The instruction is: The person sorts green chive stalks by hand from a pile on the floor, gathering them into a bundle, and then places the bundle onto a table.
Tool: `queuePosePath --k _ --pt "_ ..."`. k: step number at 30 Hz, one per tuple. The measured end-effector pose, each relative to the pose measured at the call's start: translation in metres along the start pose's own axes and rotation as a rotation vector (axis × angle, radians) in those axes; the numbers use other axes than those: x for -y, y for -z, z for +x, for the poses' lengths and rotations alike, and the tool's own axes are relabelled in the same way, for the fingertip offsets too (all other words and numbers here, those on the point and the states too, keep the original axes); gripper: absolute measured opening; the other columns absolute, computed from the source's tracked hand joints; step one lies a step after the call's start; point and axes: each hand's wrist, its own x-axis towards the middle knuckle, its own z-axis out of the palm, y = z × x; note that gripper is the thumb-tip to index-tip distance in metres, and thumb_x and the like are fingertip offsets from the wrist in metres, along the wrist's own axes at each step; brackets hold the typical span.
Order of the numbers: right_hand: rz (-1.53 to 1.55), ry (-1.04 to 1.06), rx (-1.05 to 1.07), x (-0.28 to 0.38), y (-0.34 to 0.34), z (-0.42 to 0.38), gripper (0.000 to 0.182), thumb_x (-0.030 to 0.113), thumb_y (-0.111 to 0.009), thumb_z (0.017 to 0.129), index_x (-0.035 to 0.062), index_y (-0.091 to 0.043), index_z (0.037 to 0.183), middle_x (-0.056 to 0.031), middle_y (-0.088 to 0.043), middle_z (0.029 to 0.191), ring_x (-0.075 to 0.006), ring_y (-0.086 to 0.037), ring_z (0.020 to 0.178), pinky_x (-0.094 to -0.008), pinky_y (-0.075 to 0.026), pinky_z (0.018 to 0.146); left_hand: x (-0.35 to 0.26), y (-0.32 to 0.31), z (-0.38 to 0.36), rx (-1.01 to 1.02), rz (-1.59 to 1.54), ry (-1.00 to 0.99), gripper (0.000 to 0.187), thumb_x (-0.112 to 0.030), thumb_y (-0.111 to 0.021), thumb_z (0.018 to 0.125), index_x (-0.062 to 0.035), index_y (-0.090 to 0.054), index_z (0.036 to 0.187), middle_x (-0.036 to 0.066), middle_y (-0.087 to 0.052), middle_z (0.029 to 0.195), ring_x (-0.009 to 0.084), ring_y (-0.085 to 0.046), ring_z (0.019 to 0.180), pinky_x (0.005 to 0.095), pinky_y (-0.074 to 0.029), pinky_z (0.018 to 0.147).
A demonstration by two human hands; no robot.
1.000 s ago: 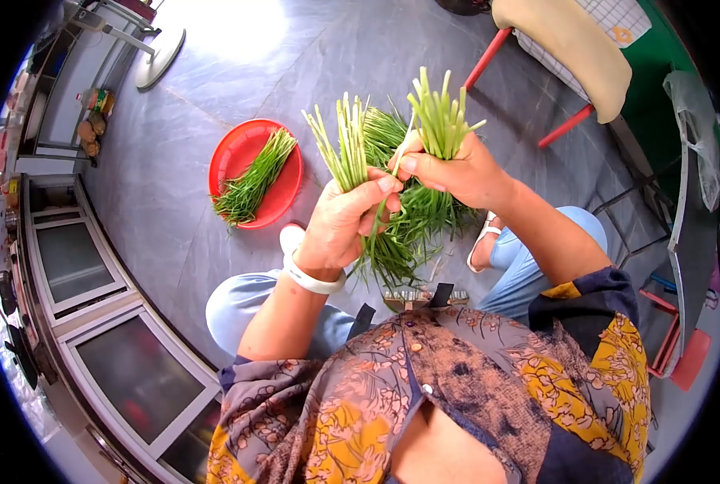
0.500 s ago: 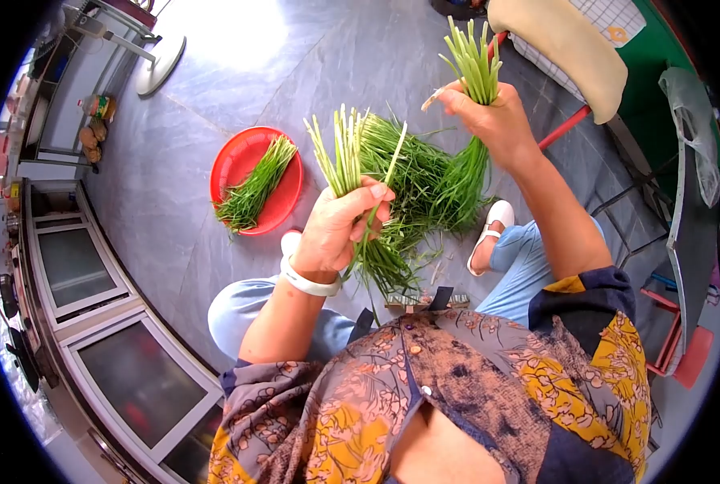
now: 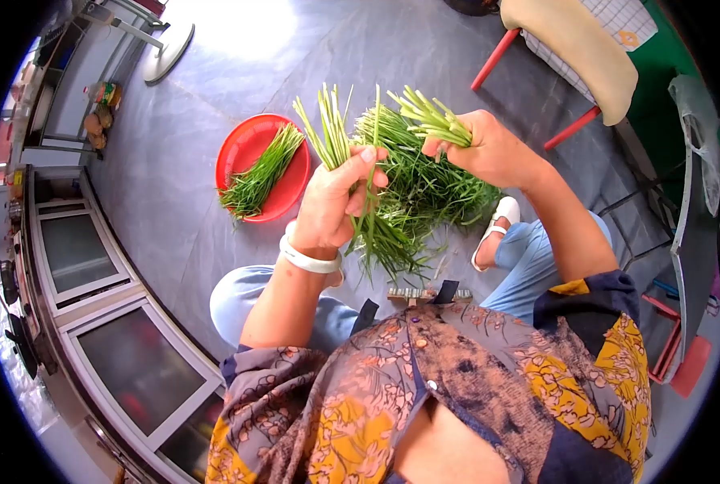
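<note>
My left hand (image 3: 336, 198) is closed around a bunch of green stalks (image 3: 327, 129), pale ends up and leaves hanging below. One long stalk stands apart between its thumb and fingers. My right hand (image 3: 489, 149) grips a second bunch (image 3: 431, 119), its pale ends tilted toward the left. Behind and below both hands lies a heap of long green leaves (image 3: 416, 181) on the floor. To the left of it, a red plate (image 3: 283, 194) carries a bundle of the same greens (image 3: 265, 173).
A chair with red legs (image 3: 495, 60) and a cream cushion (image 3: 578, 48) stands at the upper right. A fan base (image 3: 169, 52) is at the upper left. Glass-fronted cabinets (image 3: 138, 363) line the left side. A grey-edged panel (image 3: 682, 258) stands at the right.
My right hand has come lower and inward with its bunch, which has tipped from upright toward the left. My left hand keeps its grip.
</note>
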Motion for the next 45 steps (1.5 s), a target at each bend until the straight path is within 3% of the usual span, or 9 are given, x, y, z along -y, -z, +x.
queuePosePath --k 2,5,8,14,18,24,30,33,45 --pt "0.037 0.094 0.003 -0.008 -0.004 0.000 0.021 0.005 -0.055 0.085 -0.0016 -0.065 0.102 -0.0033 -0.065 0.078 -0.0074 -0.056 0.066 -0.0263 -0.048 0.063 0.002 0.002 0.003 0.009 -0.004 -0.024 0.022 -0.025 -0.061 0.092 -0.0055 -0.062 0.103 0.001 -0.061 0.073 0.0016 -0.032 0.043 0.0170 -0.027 0.042" --pt "0.066 -0.221 0.110 0.030 -0.002 -0.003 0.019 0.005 -0.053 0.088 -0.0002 -0.066 0.101 0.0005 -0.059 0.072 -0.0066 -0.052 0.056 -0.0219 -0.044 0.054 0.001 0.002 0.004 0.023 0.010 -0.036 0.023 -0.025 -0.061 0.092 -0.0055 -0.061 0.104 0.002 -0.063 0.077 0.0019 -0.031 0.043 0.0163 -0.026 0.041" --pt "0.051 -0.177 0.091 0.020 -0.006 -0.002 0.019 0.011 -0.057 0.091 0.0005 -0.065 0.103 0.0022 -0.056 0.068 -0.0047 -0.046 0.048 -0.0210 -0.039 0.045 0.000 0.003 0.004 0.052 -0.014 -0.029 0.024 -0.025 -0.060 0.093 -0.0052 -0.062 0.105 0.003 -0.064 0.078 0.0019 -0.031 0.044 0.0159 -0.025 0.041" --pt "0.109 -0.165 0.078 0.012 -0.006 0.001 0.020 0.012 -0.063 0.082 0.0000 -0.061 0.099 -0.0040 -0.059 0.072 -0.0115 -0.056 0.056 -0.0277 -0.045 0.055 -0.001 -0.001 0.006 0.051 -0.037 -0.033 0.022 -0.024 -0.061 0.092 -0.0046 -0.063 0.103 0.004 -0.064 0.077 0.0031 -0.033 0.045 0.0184 -0.025 0.043" --pt "-0.186 -0.022 -0.063 0.010 -0.011 0.003 0.024 0.014 -0.067 0.079 -0.0007 -0.060 0.096 -0.0071 -0.058 0.072 -0.0129 -0.056 0.071 -0.0317 -0.046 0.067 -0.004 0.004 0.007 0.066 -0.050 -0.057 0.020 -0.022 -0.061 0.092 -0.0045 -0.064 0.102 0.004 -0.064 0.077 0.0037 -0.033 0.045 0.0197 -0.026 0.043" --pt "0.068 -0.032 -0.023 0.003 -0.010 0.003 0.022 0.013 -0.063 0.081 -0.0007 -0.060 0.098 -0.0050 -0.060 0.073 -0.0096 -0.051 0.068 -0.0276 -0.044 0.064 -0.003 0.000 0.007 0.030 -0.021 -0.038 0.025 -0.025 -0.061 0.092 -0.0044 -0.062 0.106 0.003 -0.065 0.078 0.0020 -0.031 0.043 0.0173 -0.025 0.042" --pt "-0.049 0.093 0.022 -0.003 -0.018 0.003 0.017 0.011 -0.060 0.085 0.0010 -0.064 0.099 0.0032 -0.055 0.066 -0.0060 -0.048 0.059 -0.0238 -0.041 0.057 -0.004 0.005 0.009 0.041 -0.051 -0.061 0.020 -0.022 -0.061 0.092 -0.0045 -0.064 0.102 0.003 -0.064 0.076 0.0039 -0.033 0.046 0.0193 -0.025 0.043" --pt "0.147 -0.208 0.098 0.009 -0.013 -0.002 0.021 0.015 -0.060 0.088 0.0018 -0.066 0.103 0.0025 -0.055 0.064 -0.0054 -0.046 0.054 -0.0244 -0.039 0.050 -0.004 0.004 0.009 0.034 -0.039 -0.051 0.020 -0.022 -0.061 0.092 -0.0046 -0.064 0.101 0.003 -0.064 0.076 0.0038 -0.034 0.046 0.0193 -0.025 0.043" --pt "0.694 -0.221 -0.199 0.012 -0.048 0.013 0.024 0.026 -0.063 0.089 0.0037 -0.066 0.099 0.0007 -0.055 0.063 -0.0047 -0.041 0.050 -0.0207 -0.029 0.045 0.012 -0.013 0.021 0.111 0.031 -0.002 0.022 -0.022 -0.058 0.094 -0.0037 -0.063 0.105 -0.001 -0.058 0.076 0.0027 -0.033 0.046 0.0179 -0.025 0.043"
